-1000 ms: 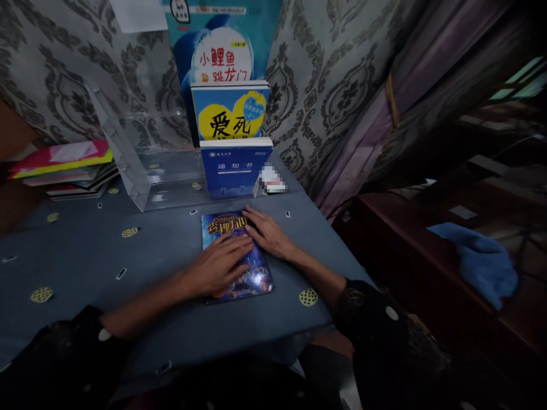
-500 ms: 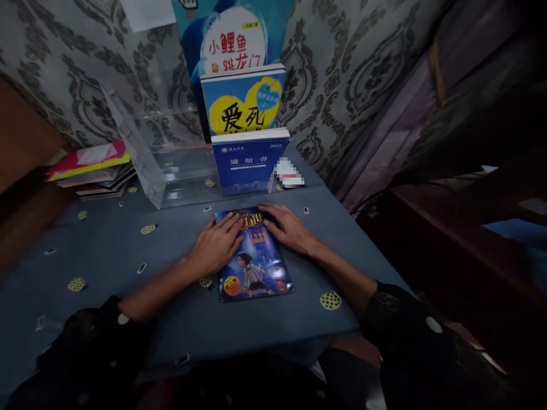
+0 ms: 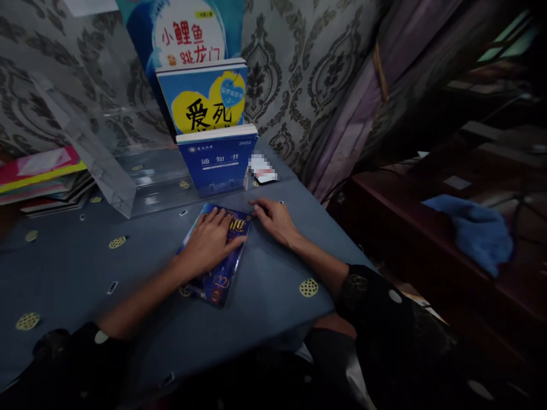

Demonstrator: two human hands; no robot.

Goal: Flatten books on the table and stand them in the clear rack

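A thin purple-blue picture book [image 3: 222, 273] lies flat on the blue-grey tablecloth [image 3: 77, 267], turned at a slant. My left hand [image 3: 209, 242] rests flat on its cover with fingers stretched out. My right hand [image 3: 273, 219] lies with fingers extended at the book's top right corner, fingertips touching its edge. Just behind, a dark blue book [image 3: 217, 162] stands upright in a clear acrylic stand [image 3: 106, 171], with a yellow-and-blue book [image 3: 203, 97] and a taller blue one [image 3: 188, 34] behind it.
A stack of colourful books [image 3: 43, 179] lies at the far left. A small card [image 3: 261, 169] sits beside the stand. Patterned wallpaper backs the table; a curtain [image 3: 367, 97] hangs at right. A blue cloth [image 3: 474, 230] lies on a dark wooden bench beyond the table's right edge.
The picture book has rotated from square to slanted under my hands. My left hand has slid further onto the cover; my right hand has moved off to the top right corner.
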